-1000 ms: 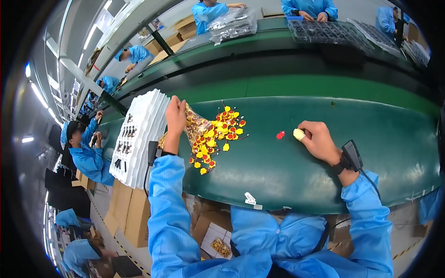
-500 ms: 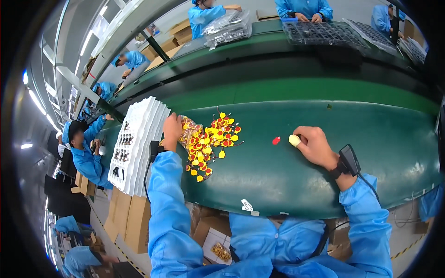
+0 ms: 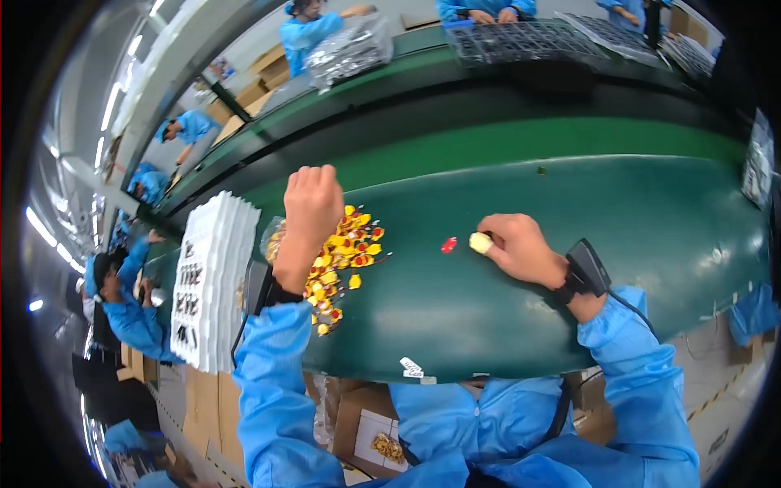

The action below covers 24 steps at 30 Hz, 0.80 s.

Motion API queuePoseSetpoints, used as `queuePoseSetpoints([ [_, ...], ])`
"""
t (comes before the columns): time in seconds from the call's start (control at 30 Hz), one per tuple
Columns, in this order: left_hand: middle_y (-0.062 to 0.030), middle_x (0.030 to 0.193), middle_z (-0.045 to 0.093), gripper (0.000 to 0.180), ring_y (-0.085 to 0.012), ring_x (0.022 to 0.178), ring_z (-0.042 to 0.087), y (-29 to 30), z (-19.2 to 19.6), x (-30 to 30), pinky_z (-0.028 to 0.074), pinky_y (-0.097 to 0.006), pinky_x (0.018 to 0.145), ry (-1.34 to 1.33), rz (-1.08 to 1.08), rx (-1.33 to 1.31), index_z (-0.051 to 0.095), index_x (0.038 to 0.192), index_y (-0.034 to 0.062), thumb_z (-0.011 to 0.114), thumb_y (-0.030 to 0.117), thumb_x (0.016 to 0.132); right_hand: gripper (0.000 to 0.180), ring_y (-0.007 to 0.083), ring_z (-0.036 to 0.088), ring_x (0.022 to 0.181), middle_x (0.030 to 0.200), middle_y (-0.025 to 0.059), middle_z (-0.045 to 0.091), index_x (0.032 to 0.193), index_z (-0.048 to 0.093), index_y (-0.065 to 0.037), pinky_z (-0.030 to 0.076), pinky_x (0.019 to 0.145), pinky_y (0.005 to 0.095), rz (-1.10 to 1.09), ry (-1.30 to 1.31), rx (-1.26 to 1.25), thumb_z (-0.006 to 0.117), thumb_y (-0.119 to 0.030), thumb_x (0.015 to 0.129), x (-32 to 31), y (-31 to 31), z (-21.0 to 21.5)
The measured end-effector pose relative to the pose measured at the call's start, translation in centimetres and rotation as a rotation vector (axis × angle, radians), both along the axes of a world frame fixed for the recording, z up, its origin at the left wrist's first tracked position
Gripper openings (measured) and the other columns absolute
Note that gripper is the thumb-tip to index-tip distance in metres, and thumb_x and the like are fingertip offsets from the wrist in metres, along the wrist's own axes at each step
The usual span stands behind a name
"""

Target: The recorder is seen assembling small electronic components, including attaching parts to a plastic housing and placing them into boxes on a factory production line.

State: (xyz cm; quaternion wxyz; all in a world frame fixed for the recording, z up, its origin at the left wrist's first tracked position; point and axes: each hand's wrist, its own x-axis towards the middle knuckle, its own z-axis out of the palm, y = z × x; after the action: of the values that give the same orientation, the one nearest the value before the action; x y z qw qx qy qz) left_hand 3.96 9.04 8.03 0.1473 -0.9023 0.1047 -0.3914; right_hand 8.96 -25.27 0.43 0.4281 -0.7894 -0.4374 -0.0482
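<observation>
My left hand (image 3: 313, 203) is raised over the heap of small yellow-and-red parts with short dark wires (image 3: 351, 246). Its fingers are curled in, and anything inside them is hidden from me. Part of a clear plastic bag (image 3: 272, 237) shows beside that wrist. Over the right half of the green work surface, my right hand (image 3: 521, 248) is closed, pinching a pale yellow rounded piece (image 3: 481, 242) between thumb and fingers. Just left of that piece lies a small red part (image 3: 449, 245) on the surface.
A stack of white moulded trays (image 3: 213, 281) with small dark parts stands left of the heap. Across the green bench (image 3: 569, 268), co-workers handle black trays (image 3: 521, 42) and a plastic-wrapped bundle (image 3: 350, 53). An open carton (image 3: 350, 423) sits below the front edge.
My left hand has lifted from the bag and moved up and rightward over the heap, its fingers curled. My right hand keeps the pale yellow piece. The whole view has shifted slightly.
</observation>
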Motion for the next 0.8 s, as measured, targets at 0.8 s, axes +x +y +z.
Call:
queuePoseSetpoints([
  [0.8, 0.0002, 0.068, 0.060, 0.006, -0.0037, 0.059, 0.052, -11.5, -6.5, 0.0, 0.040, -0.021, 0.054, 0.775, -0.296, -1.251, 0.065, 0.085, -0.0023, 0.063, 0.003, 0.088, 0.014, 0.0303, 0.061, 0.061, 0.072, 0.0122, 0.061, 0.093, 0.063, -0.003, 0.047, 0.055, 0.0396, -0.017, 0.046, 0.094, 0.071, -0.009, 0.082, -1.2, -0.1, -0.6],
])
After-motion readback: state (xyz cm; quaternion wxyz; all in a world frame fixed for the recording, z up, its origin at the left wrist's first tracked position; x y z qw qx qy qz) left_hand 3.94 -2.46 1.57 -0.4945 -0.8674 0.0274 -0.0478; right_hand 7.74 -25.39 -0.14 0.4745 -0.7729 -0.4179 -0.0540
